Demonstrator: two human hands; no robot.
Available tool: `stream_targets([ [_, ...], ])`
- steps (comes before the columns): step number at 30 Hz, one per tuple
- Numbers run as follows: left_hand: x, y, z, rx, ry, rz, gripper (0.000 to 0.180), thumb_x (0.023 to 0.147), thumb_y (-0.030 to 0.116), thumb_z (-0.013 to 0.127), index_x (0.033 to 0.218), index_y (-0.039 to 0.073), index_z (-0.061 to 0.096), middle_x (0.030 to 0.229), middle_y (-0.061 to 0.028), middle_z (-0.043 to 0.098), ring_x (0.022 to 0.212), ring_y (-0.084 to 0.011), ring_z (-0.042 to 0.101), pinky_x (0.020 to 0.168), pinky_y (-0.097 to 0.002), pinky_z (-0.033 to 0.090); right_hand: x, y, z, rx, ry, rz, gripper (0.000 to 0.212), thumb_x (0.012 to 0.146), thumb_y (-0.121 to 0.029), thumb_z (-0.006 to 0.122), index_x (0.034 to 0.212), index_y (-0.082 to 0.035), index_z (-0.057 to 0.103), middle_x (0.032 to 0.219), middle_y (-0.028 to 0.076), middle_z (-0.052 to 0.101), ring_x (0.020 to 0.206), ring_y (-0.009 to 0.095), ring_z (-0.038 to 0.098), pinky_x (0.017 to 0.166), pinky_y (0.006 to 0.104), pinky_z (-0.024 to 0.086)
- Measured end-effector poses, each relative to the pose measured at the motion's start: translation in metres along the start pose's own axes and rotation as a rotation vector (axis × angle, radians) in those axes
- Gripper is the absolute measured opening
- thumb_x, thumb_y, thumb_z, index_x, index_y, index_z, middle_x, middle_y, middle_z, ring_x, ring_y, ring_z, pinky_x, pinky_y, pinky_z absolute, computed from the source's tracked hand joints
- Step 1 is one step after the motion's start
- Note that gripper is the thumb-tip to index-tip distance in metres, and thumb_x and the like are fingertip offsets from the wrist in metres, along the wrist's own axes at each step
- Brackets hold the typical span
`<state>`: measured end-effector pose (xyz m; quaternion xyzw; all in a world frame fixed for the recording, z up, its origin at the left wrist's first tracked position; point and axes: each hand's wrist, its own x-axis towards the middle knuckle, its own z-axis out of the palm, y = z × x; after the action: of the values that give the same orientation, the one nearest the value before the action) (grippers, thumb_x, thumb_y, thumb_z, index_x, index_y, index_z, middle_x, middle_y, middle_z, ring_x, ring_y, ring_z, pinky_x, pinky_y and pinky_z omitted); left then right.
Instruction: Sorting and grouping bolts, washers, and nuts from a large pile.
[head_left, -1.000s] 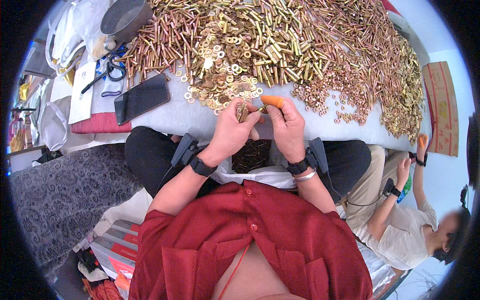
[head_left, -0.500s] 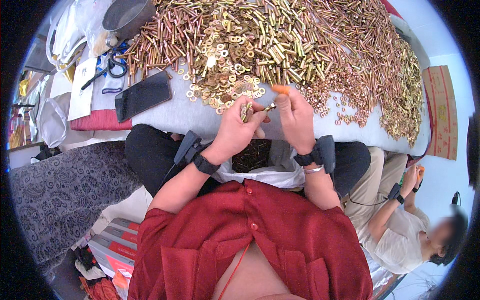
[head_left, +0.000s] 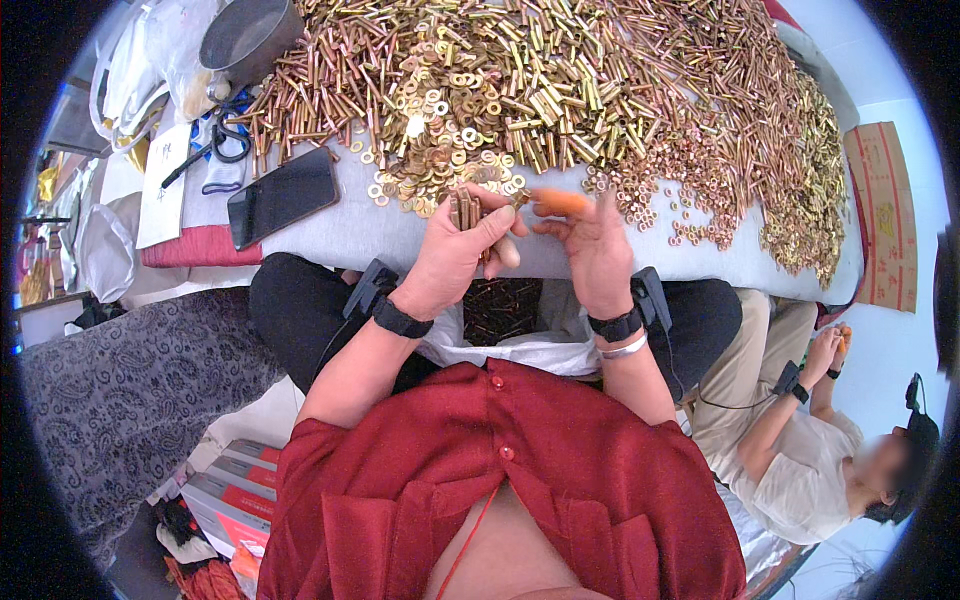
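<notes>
Several yellowish metal bolts (head_left: 464, 209) stick up side by side from my left hand (head_left: 459, 245), whose fingers are closed around them. At the tip of its thumb sits another small metal end piece (head_left: 520, 198), too small to make out clearly. Just to the right, my right hand (head_left: 598, 250) has its fingers apart and holds nothing visible. One of its fingers wears an orange finger cover (head_left: 560, 203), smeared by motion. Beyond my hands lie a heap of brass-coloured washers (head_left: 447, 130) and a pile of metal sleeves (head_left: 560, 110).
Small nuts (head_left: 690, 215) lie scattered at the right. A black phone (head_left: 284, 198), scissors (head_left: 232, 140) and a metal pot (head_left: 250, 45) are at the left. Below my hands, a white sack (head_left: 470, 355) holds dark metal pieces. A co-worker (head_left: 800, 460) sits at the right.
My right hand has come away from the piece at my left thumb, and its fingers have spread. My left hand has shifted slightly left and turned, showing the bolts upright.
</notes>
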<state>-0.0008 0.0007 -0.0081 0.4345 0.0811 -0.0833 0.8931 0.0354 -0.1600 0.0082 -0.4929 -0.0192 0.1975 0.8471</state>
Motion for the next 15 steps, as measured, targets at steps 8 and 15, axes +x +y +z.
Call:
stream_targets([
  [8,-0.001,0.001,0.001,0.048,0.022,-0.016,0.014,0.093,0.016,0.060,0.098,0.007,0.051,0.084,-0.0094,0.065,0.055,-0.0113,0.060,0.038,-0.0204,0.039,-0.002,0.005,-0.011,-0.332,0.049,-0.078,0.064,0.100,-0.050,0.026,0.114,0.004,0.058,0.104,0.015,0.063,0.092,0.022,0.060,0.080,0.0338,0.045],
  [15,0.001,-0.003,0.000,0.027,0.013,-0.034,0.015,0.092,0.015,0.061,0.099,0.007,0.051,0.084,-0.0097,0.065,0.053,-0.0115,0.059,0.037,-0.0212,0.038,0.003,0.003,-0.034,-0.341,0.065,0.030,0.062,0.100,-0.048,0.026,0.117,0.003,0.056,0.103,0.011,0.062,0.084,0.017,0.057,0.077,0.0315,0.045],
])
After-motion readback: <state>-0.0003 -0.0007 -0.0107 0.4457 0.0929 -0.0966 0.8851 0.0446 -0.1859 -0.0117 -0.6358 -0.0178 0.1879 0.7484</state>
